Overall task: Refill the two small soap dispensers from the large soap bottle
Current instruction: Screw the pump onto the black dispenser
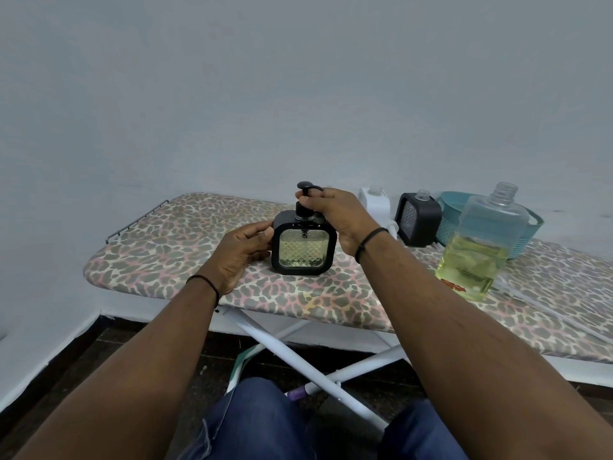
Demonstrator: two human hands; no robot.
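Right fingers (306, 196): pinching the black pump (304, 202) atop the dispenser (303, 245).
Left fingers (262, 234): curling against the dispenser's side, steadying it.
Dispenser: standing upright on the ironing board (159, 254).
Large bottle (481, 247): standing uncapped, right; label unreadable.

Board's left end (159, 247) free; big bottle (477, 247), basket (527, 227) block right.

Pale wall (298, 78) — dark floor (99, 353) beneath.
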